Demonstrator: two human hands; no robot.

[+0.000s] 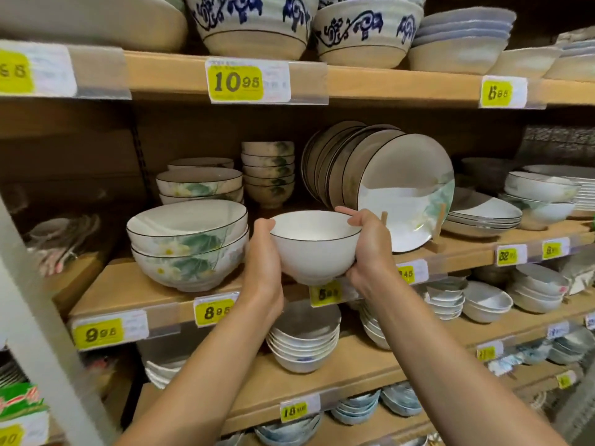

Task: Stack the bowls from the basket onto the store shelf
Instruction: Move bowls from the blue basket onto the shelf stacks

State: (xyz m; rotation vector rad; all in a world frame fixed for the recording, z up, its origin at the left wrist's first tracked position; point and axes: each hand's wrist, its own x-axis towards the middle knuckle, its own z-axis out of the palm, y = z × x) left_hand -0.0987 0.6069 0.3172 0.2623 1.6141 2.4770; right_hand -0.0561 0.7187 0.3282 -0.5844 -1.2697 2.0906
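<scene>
I hold a white bowl [314, 246] with a thin dark rim between both hands, upright, just in front of the middle wooden shelf [128, 291]. My left hand [262, 268] grips its left side and my right hand [370, 249] grips its right side with the fingers over the rim. To its left a stack of two large floral bowls [188, 246] stands on the shelf. Behind it stands a stack of small cups [269, 173]. The basket is out of view.
Upright plates [386, 188] lean on a wooden stand right of the bowl. More floral bowls [199, 185] sit at the back left. Blue-patterned bowls [254, 24] fill the upper shelf; stacks of small bowls [304, 346] fill the lower shelves. Yellow price tags [236, 82] line the shelf edges.
</scene>
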